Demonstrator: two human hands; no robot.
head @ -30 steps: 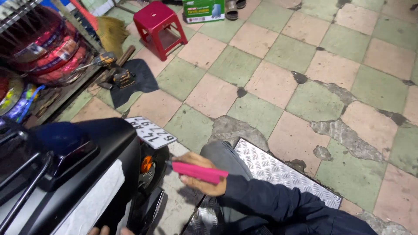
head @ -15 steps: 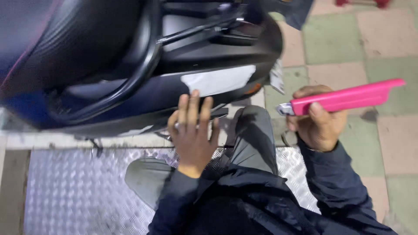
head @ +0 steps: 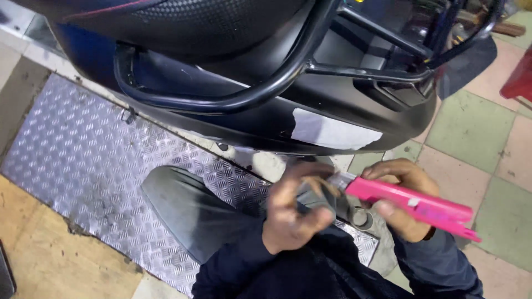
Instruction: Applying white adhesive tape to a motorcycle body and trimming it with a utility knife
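Pink utility knife (head: 413, 202) sits in my right hand (head: 402, 205), fingers wrapped closed around its long body, the metal tip pointing left toward my left hand (head: 293, 213). That left hand is blurred; its fingers curl in at the knife's tip, and I cannot tell whether they pinch anything there. Both hands hover just above my knee, in grey trousers (head: 194, 207), with dark jacket sleeves (head: 310, 271) filling the bottom of the view.

Under the knee lies a ribbed metal floor plate (head: 83, 160), its left end meeting bare brownish floor (head: 50, 254). To the right, green and pink floor tiles (head: 476, 133) run off toward the edge.

Just beyond the hands rises the rear of a black scooter (head: 249, 119), close enough to stand between me and everything farther out. A torn white sticker (head: 327, 133) clings to its lower panel, directly above the knife's tip. A black tubular grab rail (head: 266, 88) curves around the body above it, below the textured seat (head: 210, 22) at the top.
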